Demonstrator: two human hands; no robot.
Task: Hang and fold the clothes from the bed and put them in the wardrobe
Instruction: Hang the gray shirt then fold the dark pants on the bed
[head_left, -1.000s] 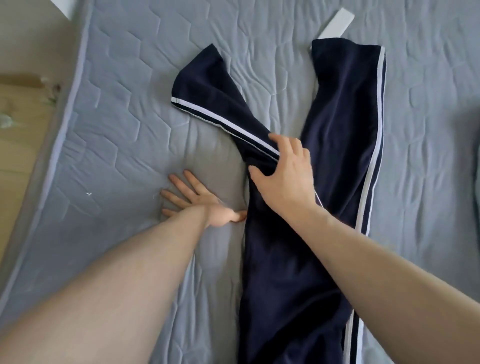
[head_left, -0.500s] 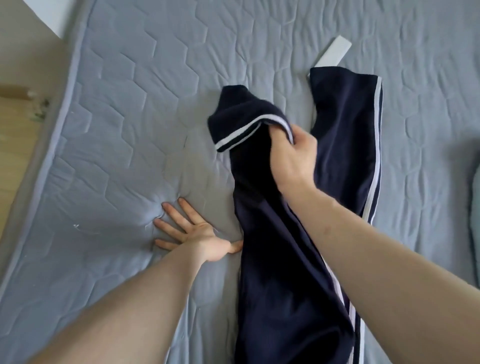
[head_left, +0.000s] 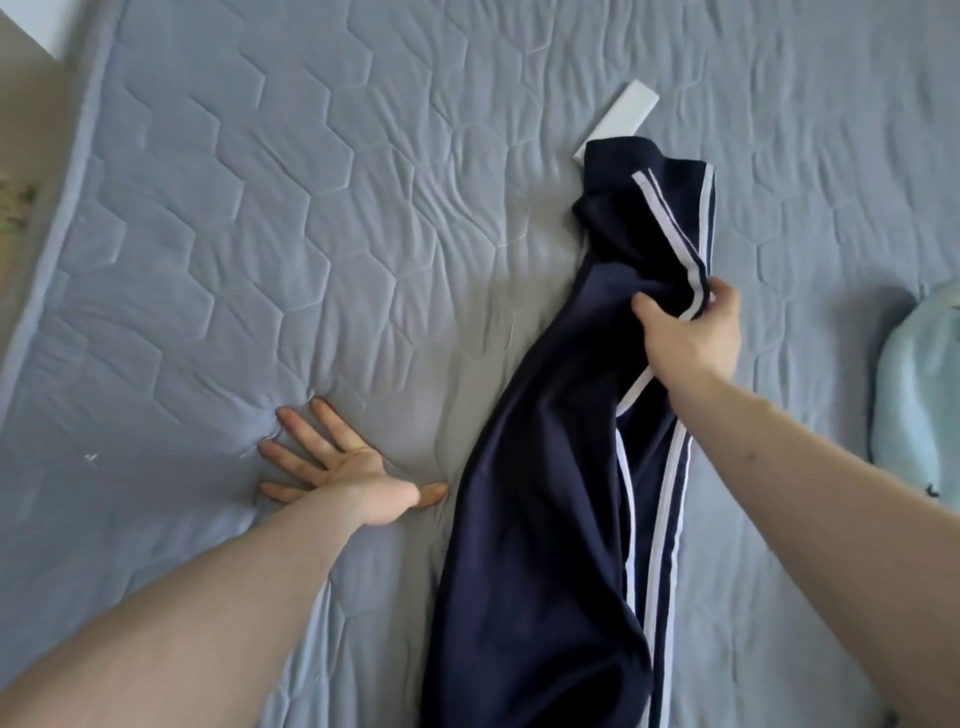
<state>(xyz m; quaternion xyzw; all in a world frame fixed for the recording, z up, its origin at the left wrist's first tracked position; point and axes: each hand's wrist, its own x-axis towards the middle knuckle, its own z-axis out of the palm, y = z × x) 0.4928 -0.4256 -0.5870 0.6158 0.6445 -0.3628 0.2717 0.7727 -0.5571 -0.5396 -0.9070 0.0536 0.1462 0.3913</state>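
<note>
Navy-blue track trousers with white side stripes (head_left: 540, 519) lie lengthwise on the grey quilted mattress (head_left: 260, 234) of the bed, right of centre in the head view. Their long axis runs from the near edge of the frame up and slightly rightward toward the far side of the bed; the leg ends point away from the person. One leg is doubled over the other near the far end, so two sets of white stripes run close together along the right edge.

Right hand (head_left: 691, 338): grip pinching a gathered fold of the upper leg, thumb on the left of the fold, fingers curled round its striped right edge. The fold is raised off the layer below; the far cuff lies beyond the hand and the main length lies nearer the person.

Left hand (head_left: 337, 462): fingers spread, palm pressed flat on the mattress. Its thumb tip lies just beside the left edge of the trousers; contact cannot be told.

A white rectangular tag (head_left: 621, 117) protrudes from under the far cuff. A pale mint fabric item (head_left: 914, 384) lies at the right frame edge, well apart from the trousers.
</note>
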